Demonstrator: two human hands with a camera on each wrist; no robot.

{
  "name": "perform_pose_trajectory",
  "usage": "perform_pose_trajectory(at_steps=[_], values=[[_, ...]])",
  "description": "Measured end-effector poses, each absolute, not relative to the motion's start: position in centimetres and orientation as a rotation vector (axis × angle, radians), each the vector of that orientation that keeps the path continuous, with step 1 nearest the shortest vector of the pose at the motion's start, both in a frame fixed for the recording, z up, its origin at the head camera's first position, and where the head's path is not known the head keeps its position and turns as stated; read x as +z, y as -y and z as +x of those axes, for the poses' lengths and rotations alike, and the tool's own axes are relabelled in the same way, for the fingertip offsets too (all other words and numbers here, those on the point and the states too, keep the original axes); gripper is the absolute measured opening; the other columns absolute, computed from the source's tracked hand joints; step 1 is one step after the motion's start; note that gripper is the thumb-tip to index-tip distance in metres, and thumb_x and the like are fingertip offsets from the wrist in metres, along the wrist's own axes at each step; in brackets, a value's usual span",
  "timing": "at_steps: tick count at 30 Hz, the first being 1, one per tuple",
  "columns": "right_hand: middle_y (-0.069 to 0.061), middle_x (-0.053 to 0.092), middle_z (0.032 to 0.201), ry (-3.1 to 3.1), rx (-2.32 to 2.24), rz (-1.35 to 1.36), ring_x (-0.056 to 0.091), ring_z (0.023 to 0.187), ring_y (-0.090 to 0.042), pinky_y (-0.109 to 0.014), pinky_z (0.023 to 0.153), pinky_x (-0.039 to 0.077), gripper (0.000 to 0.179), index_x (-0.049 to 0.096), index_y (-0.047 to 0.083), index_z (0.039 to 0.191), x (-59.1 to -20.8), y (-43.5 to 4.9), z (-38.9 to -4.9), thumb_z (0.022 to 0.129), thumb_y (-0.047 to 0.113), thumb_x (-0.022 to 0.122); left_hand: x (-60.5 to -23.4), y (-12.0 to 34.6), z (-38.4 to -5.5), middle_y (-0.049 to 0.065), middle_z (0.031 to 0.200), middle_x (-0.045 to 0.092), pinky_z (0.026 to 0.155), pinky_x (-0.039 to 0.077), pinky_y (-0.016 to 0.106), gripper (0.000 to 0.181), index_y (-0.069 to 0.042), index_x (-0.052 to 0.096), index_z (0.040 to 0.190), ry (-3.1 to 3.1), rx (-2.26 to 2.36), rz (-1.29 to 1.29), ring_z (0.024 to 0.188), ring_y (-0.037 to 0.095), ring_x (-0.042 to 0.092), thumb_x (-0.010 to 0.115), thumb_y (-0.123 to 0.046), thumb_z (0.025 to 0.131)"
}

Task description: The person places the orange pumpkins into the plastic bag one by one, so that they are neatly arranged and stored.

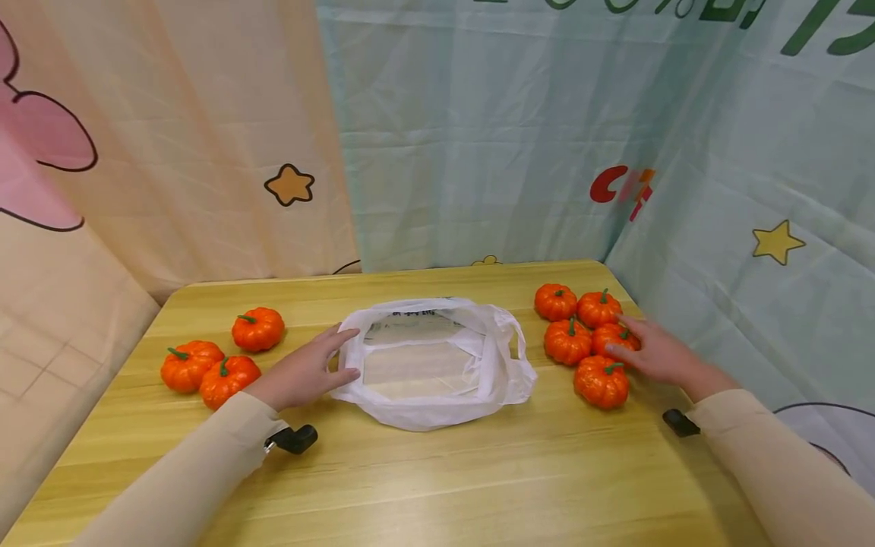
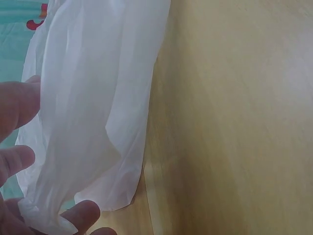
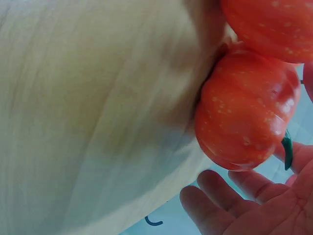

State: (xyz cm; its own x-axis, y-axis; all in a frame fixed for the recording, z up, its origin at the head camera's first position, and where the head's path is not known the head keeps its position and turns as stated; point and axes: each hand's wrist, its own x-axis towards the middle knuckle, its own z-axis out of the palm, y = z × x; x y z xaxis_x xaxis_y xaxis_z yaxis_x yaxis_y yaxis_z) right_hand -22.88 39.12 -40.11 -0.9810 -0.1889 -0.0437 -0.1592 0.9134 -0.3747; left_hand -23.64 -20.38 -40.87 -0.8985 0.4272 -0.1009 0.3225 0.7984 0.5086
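A white plastic bag [image 1: 424, 414] lies in the middle of the table with its mouth spread wide. My left hand [image 1: 311, 368] is at the bag's left rim, thumb and forefinger apart; in the left wrist view its fingers [image 2: 82, 214] show around the thin film [image 2: 78, 98]. On the right, several small orange pumpkins with green stems form a cluster. My right hand [image 1: 656, 351] reaches over the pumpkin [image 1: 611, 339] at the cluster's right side. In the right wrist view, loosely extended fingers [image 3: 215, 191] lie beside a pumpkin [image 3: 244, 112], not curled round it.
Three more pumpkins [image 1: 256, 329] sit at the table's left side, next to my left forearm. The wooden table [image 1: 437, 486] has rounded far corners. Printed curtains [image 1: 472, 152] hang right behind it and along its right side. Dark wrist mounts [image 1: 295, 439] stick out below both hands.
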Motion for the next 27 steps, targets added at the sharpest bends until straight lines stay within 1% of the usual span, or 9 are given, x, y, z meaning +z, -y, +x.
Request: perform_pose_trajectory(at_steps=[3,6,8,10,13,17,23,27], values=[[-0.049,0.031,0.154,-2.978,-0.617,-0.244,0.035,0.138,-0.067,-0.076,0.113,0.032,0.090,0.025,-0.018,0.157,-40.3,-39.1,-22.9,0.104,0.043,0.065,-40.9,20.3,-23.6,0.025,0.173,0.020,0.118,0.038,0.065,0.082,-0.016,0.034,0.166,-2.779,0.740,0.590,0.151,0.051,0.038,0.070,-0.048,0.099],[-0.050,0.032,0.153,-2.968,-0.649,-0.203,0.038,0.136,-0.067,-0.076,0.111,0.034,0.096,0.017,-0.018,0.159,-40.5,-39.2,-23.0,0.103,0.044,0.066,-41.0,20.2,-23.6,0.024,0.172,0.024,0.120,0.035,0.065,0.083,-0.014,0.034,0.165,-2.784,0.745,0.592,0.152,0.050,0.037,0.070,-0.049,0.099],[-0.050,0.033,0.152,-2.966,-0.664,-0.181,0.041,0.135,-0.066,-0.075,0.111,0.035,0.098,0.016,-0.019,0.158,-40.7,-39.3,-23.1,0.103,0.045,0.066,-41.1,20.2,-23.6,0.022,0.172,0.027,0.121,0.034,0.065,0.083,-0.014,0.034,0.166,-2.788,0.745,0.578,0.152,0.048,0.037,0.069,-0.049,0.099],[-0.049,0.035,0.150,-2.964,-0.673,-0.162,0.043,0.132,-0.066,-0.075,0.110,0.037,0.097,0.018,-0.019,0.157,-40.8,-39.5,-23.1,0.102,0.046,0.066,-41.1,20.3,-23.6,0.022,0.171,0.029,0.121,0.033,0.065,0.083,-0.014,0.033,0.166,-2.789,0.749,0.577,0.152,0.048,0.038,0.069,-0.049,0.100],[-0.048,0.037,0.150,-2.958,-0.681,-0.149,0.043,0.133,-0.065,-0.074,0.110,0.037,0.093,0.027,-0.019,0.154,-41.0,-39.7,-23.2,0.102,0.047,0.066,-41.2,20.3,-23.6,0.021,0.171,0.031,0.122,0.033,0.064,0.083,-0.014,0.032,0.166,-2.791,0.757,0.569,0.152,0.047,0.038,0.068,-0.048,0.100],[-0.046,0.041,0.149,-2.952,-0.681,-0.130,0.045,0.131,-0.063,-0.073,0.108,0.039,0.088,0.035,-0.015,0.152,-41.2,-40.1,-23.2,0.101,0.049,0.067,-41.3,20.4,-23.7,0.020,0.171,0.031,0.122,0.033,0.063,0.084,-0.014,0.031,0.167,-2.793,0.762,0.567,0.152,0.046,0.040,0.068,-0.050,0.100],[-0.045,0.047,0.145,-2.962,-0.719,-0.077,0.051,0.126,-0.060,-0.070,0.104,0.044,0.087,0.039,-0.010,0.152,-40.9,-40.3,-23.2,0.099,0.052,0.068,-41.6,20.5,-23.8,0.018,0.170,0.034,0.122,0.035,0.063,0.087,-0.016,0.029,0.168,-2.784,0.784,0.535,0.149,0.044,0.045,0.069,-0.051,0.099],[-0.043,0.045,0.147,-2.961,-0.778,-0.051,0.050,0.126,-0.058,-0.069,0.103,0.044,0.088,0.039,-0.009,0.152,-40.4,-40.1,-23.3,0.098,0.053,0.069,-41.6,20.6,-23.8,0.017,0.170,0.034,0.121,0.035,0.063,0.088,-0.017,0.028,0.168,-2.771,0.807,0.515,0.148,0.042,0.047,0.070,-0.050,0.099]])
